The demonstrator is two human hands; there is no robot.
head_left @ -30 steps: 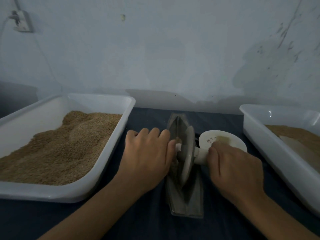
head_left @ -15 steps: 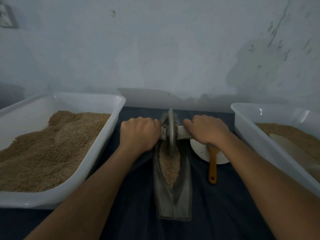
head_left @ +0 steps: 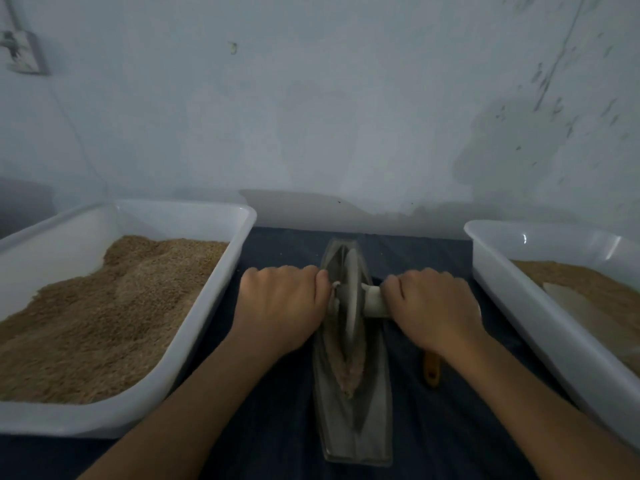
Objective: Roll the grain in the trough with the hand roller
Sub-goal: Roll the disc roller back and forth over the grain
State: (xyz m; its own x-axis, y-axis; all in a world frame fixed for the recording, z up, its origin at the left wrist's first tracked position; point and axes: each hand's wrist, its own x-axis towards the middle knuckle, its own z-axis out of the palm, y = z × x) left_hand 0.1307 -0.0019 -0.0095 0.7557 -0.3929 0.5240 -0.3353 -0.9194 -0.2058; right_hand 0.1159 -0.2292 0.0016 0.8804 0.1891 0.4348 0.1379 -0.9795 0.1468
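Both hands (head_left: 356,306) gripping grey disc roller (head_left: 350,296), grain-streaked trough (head_left: 353,410)

No readable text, labels, brand marks or numbers anywhere in my view. Checked the trough (head_left: 353,420), the roller (head_left: 351,296) and both white trays, left of frame (head_left: 194,327) and right of frame (head_left: 540,306): all plain. The wall fitting (head_left: 20,51), upper left of frame, is too blurred to show any marking.
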